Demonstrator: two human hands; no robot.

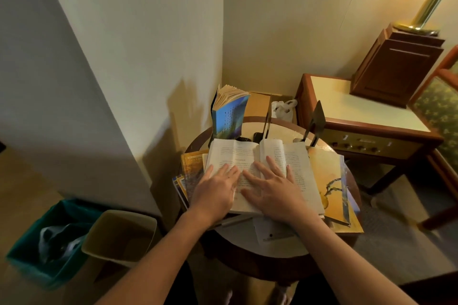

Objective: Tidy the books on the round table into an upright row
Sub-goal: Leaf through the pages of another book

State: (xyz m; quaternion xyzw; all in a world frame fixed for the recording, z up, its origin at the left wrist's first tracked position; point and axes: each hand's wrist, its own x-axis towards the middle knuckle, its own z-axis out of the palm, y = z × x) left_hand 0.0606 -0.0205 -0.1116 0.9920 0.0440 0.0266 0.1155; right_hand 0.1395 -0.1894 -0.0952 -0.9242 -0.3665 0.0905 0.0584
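Observation:
An open book (295, 161) with printed text pages lies flat on the round table (280, 249). My left hand (215, 190) rests flat on its left page with straight fingers. My right hand (272, 188) lies spread across the middle and right page. A blue-covered book (229, 116) stands upright at the table's back, its pages fanned at the top. Yellow-covered books (332, 181) lie under the open book on the right, and several more yellow ones (189, 173) stick out on the left. A metal bookend (316, 122) stands at the back right.
A loose sheet of paper (272, 233) lies at the table's near side. A teal bin (47, 238) and a beige bin (119, 235) stand on the floor to the left. A wooden side table (359, 109) with a lamp (431, 0) sits to the right. A white bag (282, 108) lies behind.

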